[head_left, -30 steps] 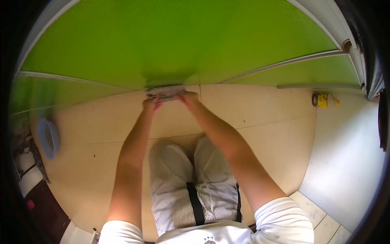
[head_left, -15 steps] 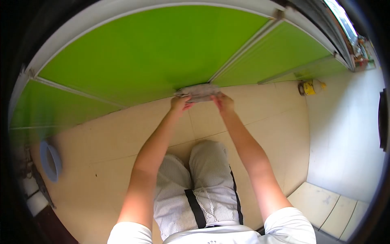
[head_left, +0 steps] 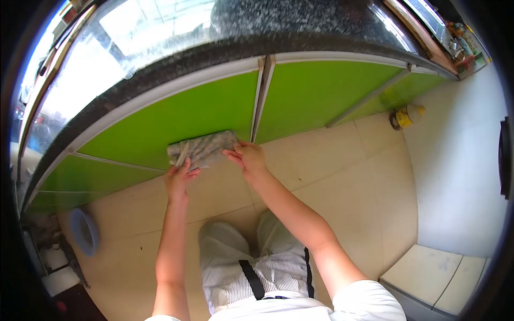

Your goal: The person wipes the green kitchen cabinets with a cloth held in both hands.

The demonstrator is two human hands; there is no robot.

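Observation:
A folded grey cloth [head_left: 203,148] is stretched between my two hands, in front of the green cabinet door [head_left: 176,117]. My left hand [head_left: 179,179] grips its lower left end, with the thumb over the cloth. The right end is pinched by my right hand [head_left: 249,158], whose other fingers are partly extended beneath it. The cloth lies close to the lower part of the door; whether it touches the panel is unclear.
Above the doors runs a dark, shiny countertop [head_left: 300,21]. A blue basin [head_left: 84,231] rests on the tiled floor [head_left: 342,192] at left. A bottle with a yellow label [head_left: 408,116] stands by the right wall [head_left: 455,176]. A pale box-like surface [head_left: 423,270] is at lower right.
The view has tilted up, bringing the countertop in. Both hands have moved left with the cloth, and it now looks raised and slanted against the door.

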